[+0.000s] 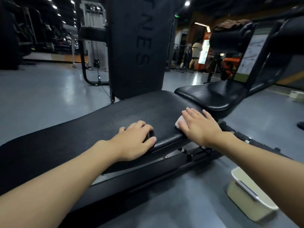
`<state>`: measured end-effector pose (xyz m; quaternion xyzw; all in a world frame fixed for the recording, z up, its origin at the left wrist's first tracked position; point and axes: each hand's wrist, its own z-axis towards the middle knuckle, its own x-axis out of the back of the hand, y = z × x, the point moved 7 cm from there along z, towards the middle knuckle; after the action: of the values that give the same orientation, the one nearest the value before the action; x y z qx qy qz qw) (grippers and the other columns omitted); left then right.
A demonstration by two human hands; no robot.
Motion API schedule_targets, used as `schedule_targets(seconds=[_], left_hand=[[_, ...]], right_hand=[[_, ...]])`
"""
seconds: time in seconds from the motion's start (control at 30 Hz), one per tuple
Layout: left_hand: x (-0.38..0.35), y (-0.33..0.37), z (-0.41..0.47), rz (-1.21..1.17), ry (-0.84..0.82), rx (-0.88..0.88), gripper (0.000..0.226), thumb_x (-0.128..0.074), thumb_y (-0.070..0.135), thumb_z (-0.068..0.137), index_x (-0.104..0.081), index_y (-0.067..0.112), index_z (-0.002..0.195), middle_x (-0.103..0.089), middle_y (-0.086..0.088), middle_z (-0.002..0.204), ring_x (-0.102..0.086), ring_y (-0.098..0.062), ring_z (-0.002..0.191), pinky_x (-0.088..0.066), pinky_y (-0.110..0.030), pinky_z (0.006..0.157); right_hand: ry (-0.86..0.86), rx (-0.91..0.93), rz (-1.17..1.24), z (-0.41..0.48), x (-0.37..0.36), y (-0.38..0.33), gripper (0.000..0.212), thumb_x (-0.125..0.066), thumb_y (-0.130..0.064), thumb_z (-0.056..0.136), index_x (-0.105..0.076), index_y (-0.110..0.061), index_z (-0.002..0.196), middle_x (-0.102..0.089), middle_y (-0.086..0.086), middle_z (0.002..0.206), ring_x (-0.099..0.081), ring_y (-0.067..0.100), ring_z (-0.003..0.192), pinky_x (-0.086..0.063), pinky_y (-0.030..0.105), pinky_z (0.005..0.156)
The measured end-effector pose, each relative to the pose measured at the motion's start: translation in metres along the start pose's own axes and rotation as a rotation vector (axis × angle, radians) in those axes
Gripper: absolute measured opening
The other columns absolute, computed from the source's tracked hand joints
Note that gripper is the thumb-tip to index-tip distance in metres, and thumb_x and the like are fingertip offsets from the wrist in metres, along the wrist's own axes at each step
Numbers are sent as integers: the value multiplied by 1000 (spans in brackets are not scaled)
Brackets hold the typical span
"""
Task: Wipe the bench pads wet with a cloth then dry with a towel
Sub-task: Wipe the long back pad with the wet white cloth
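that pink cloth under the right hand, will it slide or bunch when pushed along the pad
Probably floppy: the cloth lies crumpled under the flat right hand. It likely slides, since the bench pad looks glossy.

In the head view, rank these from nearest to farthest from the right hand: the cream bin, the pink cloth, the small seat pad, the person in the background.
1. pink cloth: under the right hand, at the end of the long pad.
2. small seat pad: just beyond the fingertips.
3. cream bin: on the floor, lower right.
4. person in the background: far across the gym floor.
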<state>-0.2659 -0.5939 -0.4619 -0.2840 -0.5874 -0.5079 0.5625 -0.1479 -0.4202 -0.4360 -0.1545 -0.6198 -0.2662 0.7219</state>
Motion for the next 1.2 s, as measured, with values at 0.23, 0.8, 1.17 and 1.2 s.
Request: schedule_targets(seconds=[0.23, 0.8, 1.17, 1.2], left_hand=[[0, 36, 38, -4, 71, -84, 33, -40, 52, 99, -47, 41, 129, -42, 14, 138, -38, -15, 130, -32, -53, 107], [13, -9, 32, -211, -49, -303, 32, -46, 23, 96, -61, 31, 123, -51, 13, 129, -48, -11, 114, -38, -43, 107], [45, -135, -102, -484, -53, -180, 29, -42, 7, 100, -54, 23, 121, -59, 17, 114, -53, 5, 109, -40, -10, 88], [47, -150, -117, -506, -25, -151, 29, -42, 7, 101, -54, 21, 124, -60, 13, 118, -54, 2, 112, -42, -14, 92]], right_hand=[[338, -106, 140, -7, 8, 9, 63, -18, -44, 89, -49, -13, 133, -47, 2, 138, -35, 22, 138, -25, 46, 114], [221, -502, 209, -30, -9, -41, 71, -13, -40, 95, -20, -7, 158, -14, 12, 166, 0, 31, 154, -3, 44, 124], [121, -184, 275, -77, -27, -322, 70, -15, -32, 93, -39, 6, 148, -32, 24, 158, -19, 35, 151, -9, 49, 124], [77, -94, 297, -79, -27, -347, 72, -12, -31, 91, -35, 6, 150, -27, 25, 159, -15, 35, 152, -4, 48, 124]])
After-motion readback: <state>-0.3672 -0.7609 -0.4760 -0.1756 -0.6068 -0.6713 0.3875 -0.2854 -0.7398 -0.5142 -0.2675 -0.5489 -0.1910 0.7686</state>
